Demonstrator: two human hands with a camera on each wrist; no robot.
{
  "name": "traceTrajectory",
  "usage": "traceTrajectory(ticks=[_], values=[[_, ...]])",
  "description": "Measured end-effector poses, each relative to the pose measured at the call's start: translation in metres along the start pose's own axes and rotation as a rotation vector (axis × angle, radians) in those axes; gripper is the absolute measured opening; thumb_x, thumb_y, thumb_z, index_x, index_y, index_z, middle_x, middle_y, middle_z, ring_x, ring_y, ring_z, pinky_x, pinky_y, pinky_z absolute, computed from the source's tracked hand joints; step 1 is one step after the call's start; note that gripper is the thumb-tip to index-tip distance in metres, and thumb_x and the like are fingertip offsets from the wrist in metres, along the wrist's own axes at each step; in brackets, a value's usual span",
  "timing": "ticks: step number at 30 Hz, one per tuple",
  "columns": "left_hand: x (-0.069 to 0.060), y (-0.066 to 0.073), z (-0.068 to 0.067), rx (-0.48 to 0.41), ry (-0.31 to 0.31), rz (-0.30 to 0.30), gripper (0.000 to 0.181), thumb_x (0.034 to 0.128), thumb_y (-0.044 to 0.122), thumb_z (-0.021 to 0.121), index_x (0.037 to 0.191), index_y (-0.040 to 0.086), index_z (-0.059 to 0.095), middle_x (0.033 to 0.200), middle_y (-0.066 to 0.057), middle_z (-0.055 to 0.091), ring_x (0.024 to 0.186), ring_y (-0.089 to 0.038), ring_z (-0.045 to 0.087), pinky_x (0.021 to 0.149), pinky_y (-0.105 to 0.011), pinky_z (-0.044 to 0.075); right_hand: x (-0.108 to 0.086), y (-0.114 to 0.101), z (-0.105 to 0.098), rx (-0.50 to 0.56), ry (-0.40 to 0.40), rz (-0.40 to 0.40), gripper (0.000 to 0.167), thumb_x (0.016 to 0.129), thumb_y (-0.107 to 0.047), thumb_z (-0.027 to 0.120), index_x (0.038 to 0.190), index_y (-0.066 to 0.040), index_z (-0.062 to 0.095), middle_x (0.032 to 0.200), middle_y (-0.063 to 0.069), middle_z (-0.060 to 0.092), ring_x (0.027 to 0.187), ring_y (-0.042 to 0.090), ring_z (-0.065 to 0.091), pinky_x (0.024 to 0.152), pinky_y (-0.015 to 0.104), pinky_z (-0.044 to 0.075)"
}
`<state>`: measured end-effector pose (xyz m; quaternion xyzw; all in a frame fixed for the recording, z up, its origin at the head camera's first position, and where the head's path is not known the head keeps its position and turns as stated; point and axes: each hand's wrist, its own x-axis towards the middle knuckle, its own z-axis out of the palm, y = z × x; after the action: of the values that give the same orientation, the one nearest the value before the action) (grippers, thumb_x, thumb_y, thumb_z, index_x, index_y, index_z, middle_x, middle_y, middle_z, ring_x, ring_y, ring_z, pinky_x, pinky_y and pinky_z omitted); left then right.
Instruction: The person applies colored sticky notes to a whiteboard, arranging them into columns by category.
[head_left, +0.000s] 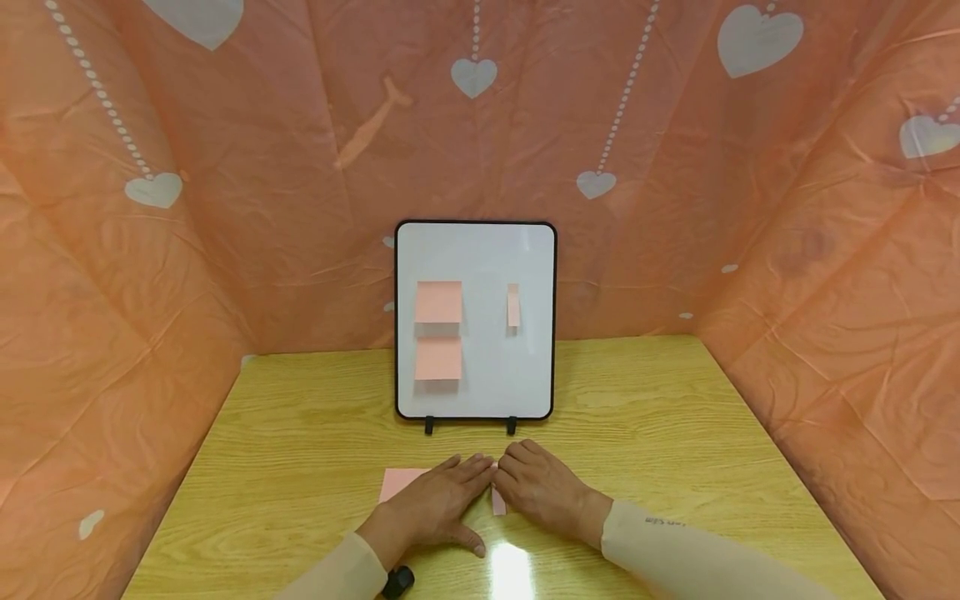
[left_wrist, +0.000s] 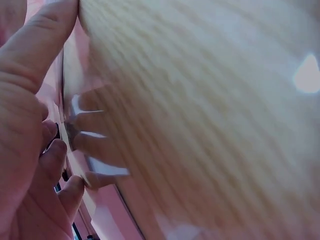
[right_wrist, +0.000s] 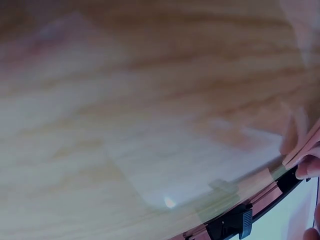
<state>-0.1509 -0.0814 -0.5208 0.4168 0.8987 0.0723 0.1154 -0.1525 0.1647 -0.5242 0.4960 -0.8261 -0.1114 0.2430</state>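
My left hand [head_left: 442, 504] lies over the table with its fingers extended toward the right hand and the thumb spread out. Partly under it is a flat pink sticky note [head_left: 400, 482]. A narrow pink paper strip [head_left: 498, 502] lies between the hands; my right hand [head_left: 543, 492], fingers curled, pinches its upper end. In the right wrist view the fingertips [right_wrist: 307, 167] are close to a thin pink edge [right_wrist: 302, 150]. The left thumb [left_wrist: 37, 42] stands out in the left wrist view.
Behind the hands stands a whiteboard [head_left: 483, 250] on black feet [head_left: 512, 426]. It bears an upper pink note [head_left: 438, 302], a lower pink note [head_left: 438, 358] and a narrow strip [head_left: 513, 306]. Pink cloth with hearts [head_left: 300, 275] surrounds the wooden table [head_left: 645, 417].
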Motion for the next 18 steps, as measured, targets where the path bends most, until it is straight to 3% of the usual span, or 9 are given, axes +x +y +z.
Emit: traceTrajectory(ticks=[4, 10, 14, 18], values=[[-0.007, 0.0, 0.0, 0.025, 0.029, 0.006, 0.108, 0.0856, 0.078, 0.064, 0.165, 0.011, 0.036, 0.172, -0.004, 0.033, 0.16, -0.02, 0.03, 0.131, -0.043, 0.03, 0.0, 0.0, 0.0, 0.005, 0.003, 0.003, 0.01, 0.102, -0.025, 0.066, 0.104, -0.016, 0.062, 0.098, -0.004, 0.06, 0.095, 0.015, 0.053, 0.085, 0.029, 0.047], [-0.025, 0.006, 0.001, 0.059, 0.068, 0.013, 0.081, 0.0991, 0.065, 0.059, 0.158, 0.01, 0.049, 0.165, -0.005, 0.047, 0.155, -0.023, 0.04, 0.127, -0.043, 0.036, 0.0, -0.001, -0.001, 0.051, -0.014, 0.029, 0.01, 0.104, -0.024, 0.063, 0.099, -0.017, 0.059, 0.098, -0.004, 0.06, 0.095, 0.015, 0.053, 0.085, 0.03, 0.046], [-0.035, 0.015, 0.002, 0.124, 0.111, 0.083, 0.073, 0.1037, 0.06, 0.055, 0.156, 0.009, 0.052, 0.162, -0.005, 0.051, 0.151, -0.023, 0.046, 0.124, -0.042, 0.041, 0.001, -0.001, -0.004, 0.061, -0.036, 0.052, 0.009, 0.102, -0.023, 0.068, 0.102, -0.017, 0.061, 0.101, -0.005, 0.062, 0.098, 0.015, 0.054, 0.09, 0.03, 0.049], [-0.036, 0.024, 0.005, 0.182, 0.158, 0.171, 0.071, 0.1065, 0.059, 0.05, 0.157, 0.008, 0.05, 0.162, -0.006, 0.051, 0.151, -0.022, 0.047, 0.123, -0.04, 0.043, 0.002, -0.001, -0.002, 0.071, -0.018, 0.06, 0.007, 0.102, -0.02, 0.068, 0.103, -0.017, 0.062, 0.102, -0.005, 0.063, 0.098, 0.015, 0.056, 0.093, 0.031, 0.05]])
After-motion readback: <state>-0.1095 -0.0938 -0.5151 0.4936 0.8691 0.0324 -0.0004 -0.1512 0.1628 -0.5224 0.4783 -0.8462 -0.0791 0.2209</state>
